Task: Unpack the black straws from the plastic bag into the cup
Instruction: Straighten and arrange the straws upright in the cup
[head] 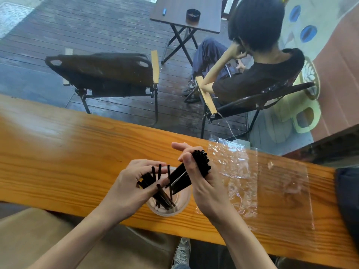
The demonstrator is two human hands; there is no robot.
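Here a bundle of black straws [194,171] is clenched in the right hand [206,183], tilted toward the cup [169,202] for feeding. Loose straws [153,179] are steadied, seemingly pinched, by the left hand [134,183]. The plastic bag [252,177] lies flat beside.

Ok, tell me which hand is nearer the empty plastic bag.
Right. The right hand, gripping the straw bundle, sits just beside the plastic bag; the left hand is beyond the cup, farther away.
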